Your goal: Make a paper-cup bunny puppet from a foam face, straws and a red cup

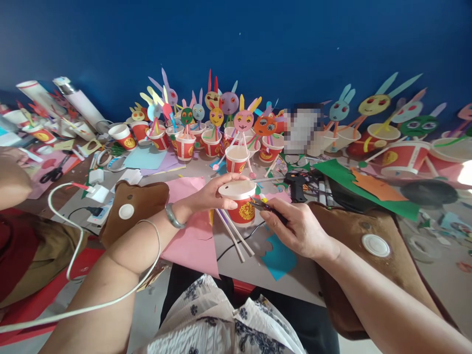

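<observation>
My left hand [216, 192] grips a red paper cup [244, 210] that is turned upside down, its white base facing up with a small dark hole on the left part. Fingers reach behind the cup and the thumb lies on its near side. In my right hand [295, 227] is a dark pointed tool, apparently scissors [275, 211], with its tip at the cup's right side near the base edge. Pale paper strips [236, 238] stick out below the cup. Pink paper [191, 236] lies under my left wrist, and a blue paper piece [279, 257] lies below my right hand.
Red cups with paper rabbit faces [243, 119] line the wall. A black glue gun [296, 186], green paper [368, 189] and a brown cushion [372, 265] are on the right. Another brown cushion [142, 201], a power strip [103, 212], a white cable and another person's arm are left.
</observation>
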### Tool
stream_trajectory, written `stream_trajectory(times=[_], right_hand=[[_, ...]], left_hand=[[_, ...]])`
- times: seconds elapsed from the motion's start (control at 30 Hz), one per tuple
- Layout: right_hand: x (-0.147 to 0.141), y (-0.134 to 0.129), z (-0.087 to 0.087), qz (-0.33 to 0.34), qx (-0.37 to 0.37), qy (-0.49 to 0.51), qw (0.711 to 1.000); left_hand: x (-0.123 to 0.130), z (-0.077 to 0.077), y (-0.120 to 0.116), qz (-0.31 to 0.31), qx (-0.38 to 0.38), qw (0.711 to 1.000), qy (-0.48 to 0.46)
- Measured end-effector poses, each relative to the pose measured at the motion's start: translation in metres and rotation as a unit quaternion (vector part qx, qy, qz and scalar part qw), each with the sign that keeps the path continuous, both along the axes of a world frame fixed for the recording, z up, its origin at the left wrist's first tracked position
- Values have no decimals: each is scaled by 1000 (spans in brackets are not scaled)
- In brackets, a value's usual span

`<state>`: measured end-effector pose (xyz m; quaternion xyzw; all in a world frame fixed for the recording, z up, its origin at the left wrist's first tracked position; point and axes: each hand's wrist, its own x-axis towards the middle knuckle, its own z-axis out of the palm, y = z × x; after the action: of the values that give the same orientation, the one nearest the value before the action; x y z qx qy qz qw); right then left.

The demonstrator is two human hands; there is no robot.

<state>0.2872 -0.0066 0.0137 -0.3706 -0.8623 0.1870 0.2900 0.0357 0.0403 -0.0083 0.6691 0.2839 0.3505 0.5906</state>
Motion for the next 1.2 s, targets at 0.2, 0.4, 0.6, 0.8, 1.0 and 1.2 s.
stream_trajectory(times=[0.2, 0.4, 0.6, 0.8, 1.0, 1.2], right_hand=[[1, 0, 3, 10, 2, -29, 1000], [4, 1, 5, 48, -37, -33, 998], [4, 1, 7, 68, -72, -11, 995], [4, 0, 7, 77, -100, 7, 992], [4, -1, 6, 71, -89, 21, 993], [2, -3, 6, 58, -36, 33, 997]], left_hand=[[-3, 6, 0, -23, 20, 998, 50], [-4, 14, -3, -55, 18, 997, 56], [-4, 15, -4, -54, 23, 996, 72], [-2, 14, -6, -62, 0, 998, 27], [-1, 13, -6, -72, -14, 997, 3], [-2, 9, -4, -49, 0, 998, 28]])
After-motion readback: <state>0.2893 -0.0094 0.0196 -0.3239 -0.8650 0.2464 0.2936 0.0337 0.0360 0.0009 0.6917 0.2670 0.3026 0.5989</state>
